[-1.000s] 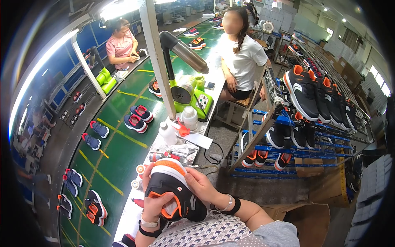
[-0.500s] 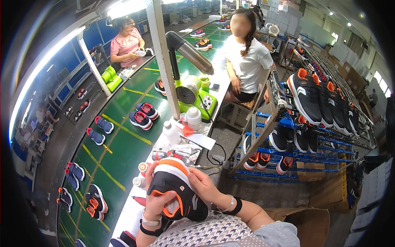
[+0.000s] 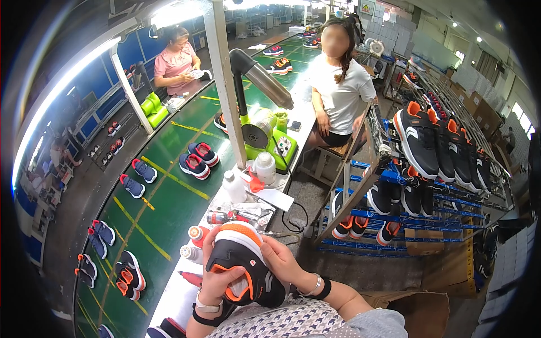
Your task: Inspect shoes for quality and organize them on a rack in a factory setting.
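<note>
A black sneaker (image 3: 231, 252) with an orange lining and an orange-and-white sole is held up close to my body, its opening toward me. My left hand (image 3: 214, 286) grips its left side, with the thumb at the orange collar. My right hand (image 3: 279, 259) is closed along the sole edge on the other side. The fingers under the shoe are partly hidden. Left of the shoe, on the white bench top (image 3: 169, 301), stand a red bottle with a white cap (image 3: 197, 235) and a white-capped bottle (image 3: 190, 253). A red tool (image 3: 190, 278) lies beside them.
Pairs of sneakers (image 3: 198, 160) sit along a green conveyor (image 3: 169, 197) on the left. White bottles (image 3: 233, 187) and a green machine (image 3: 280, 147) stand ahead. A shoe rack (image 3: 360, 191) is at right. One co-worker (image 3: 344, 79) sits ahead, another (image 3: 176, 65) across the conveyor.
The view has shifted slightly. My hands keep their grip on the sneaker, which has barely moved. The co-worker ahead has shifted a little in the seat.
</note>
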{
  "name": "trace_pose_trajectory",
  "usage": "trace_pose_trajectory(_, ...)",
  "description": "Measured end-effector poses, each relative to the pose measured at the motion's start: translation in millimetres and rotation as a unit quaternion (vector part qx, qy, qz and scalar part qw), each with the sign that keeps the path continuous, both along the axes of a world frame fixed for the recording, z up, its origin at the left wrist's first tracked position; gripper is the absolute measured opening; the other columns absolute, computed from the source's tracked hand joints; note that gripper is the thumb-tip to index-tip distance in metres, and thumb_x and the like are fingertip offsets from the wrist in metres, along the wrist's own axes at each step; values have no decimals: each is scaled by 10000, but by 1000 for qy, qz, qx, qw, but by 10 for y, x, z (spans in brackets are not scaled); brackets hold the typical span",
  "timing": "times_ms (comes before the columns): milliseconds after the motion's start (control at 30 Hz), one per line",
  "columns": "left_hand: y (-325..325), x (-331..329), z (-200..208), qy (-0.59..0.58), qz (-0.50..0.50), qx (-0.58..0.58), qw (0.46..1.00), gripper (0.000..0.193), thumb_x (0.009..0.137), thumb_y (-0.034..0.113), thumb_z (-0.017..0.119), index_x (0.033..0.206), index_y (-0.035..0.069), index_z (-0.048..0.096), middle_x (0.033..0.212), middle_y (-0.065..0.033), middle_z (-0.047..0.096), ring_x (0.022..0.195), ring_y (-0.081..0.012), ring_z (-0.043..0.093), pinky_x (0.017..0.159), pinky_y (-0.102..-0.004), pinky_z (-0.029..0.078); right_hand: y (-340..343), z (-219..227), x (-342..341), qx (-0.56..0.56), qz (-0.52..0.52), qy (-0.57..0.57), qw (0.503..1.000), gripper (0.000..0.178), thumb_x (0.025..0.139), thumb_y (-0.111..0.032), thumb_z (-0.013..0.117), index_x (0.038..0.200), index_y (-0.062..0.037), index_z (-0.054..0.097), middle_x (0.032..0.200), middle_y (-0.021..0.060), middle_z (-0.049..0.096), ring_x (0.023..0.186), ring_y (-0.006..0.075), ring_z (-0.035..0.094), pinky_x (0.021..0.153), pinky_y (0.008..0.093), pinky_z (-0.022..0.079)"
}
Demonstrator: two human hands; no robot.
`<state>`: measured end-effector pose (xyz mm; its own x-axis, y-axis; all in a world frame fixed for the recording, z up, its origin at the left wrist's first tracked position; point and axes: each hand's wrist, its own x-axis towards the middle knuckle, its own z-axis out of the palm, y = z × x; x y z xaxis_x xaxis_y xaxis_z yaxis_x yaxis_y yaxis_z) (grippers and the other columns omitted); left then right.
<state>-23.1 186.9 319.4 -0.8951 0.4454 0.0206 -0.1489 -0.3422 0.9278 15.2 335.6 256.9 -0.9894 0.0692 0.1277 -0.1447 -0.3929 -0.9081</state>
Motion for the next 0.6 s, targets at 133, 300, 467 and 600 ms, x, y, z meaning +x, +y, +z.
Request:
trace_pose_trajectory(133,17,29,42,7,5,-1,1000,906,603,-12,731,1324,67,189,1150,-164,471,1015,-263,544,846,-353,473,7,29,26,-8,3,-3,1000,387,942,-256,405,1199,30,452,1075,72,546,967,108,485,842,235,389)
trace_pose_trajectory(300,5,18,11,14,2,-5,1000,905,606,-4,731,1325,64,186,1150,-164,471,1012,-262,545,843,-350,474,2,-49,14,0,2,-10,1000,386,941,-264,404,1194,22,462,1054,76,552,959,107,487,834,234,391)
trace_pose_trajectory(467,-12,54,19,19,4,-5,1000,911,606,4,735,1328,67,184,1146,-163,472,1007,-260,546,841,-345,474,1,-71,32,2,24,-13,1000,392,947,-257,386,1213,27,431,1098,79,528,997,113,476,861,240,382)
trace_pose_trajectory(600,-35,85,7,22,10,-5,1000,913,606,12,741,1328,68,184,1143,-162,472,1006,-257,546,840,-344,474,-13,-95,50,10,43,-10,999,399,951,-247,372,1235,33,397,1154,81,501,1047,120,461,895,248,371)
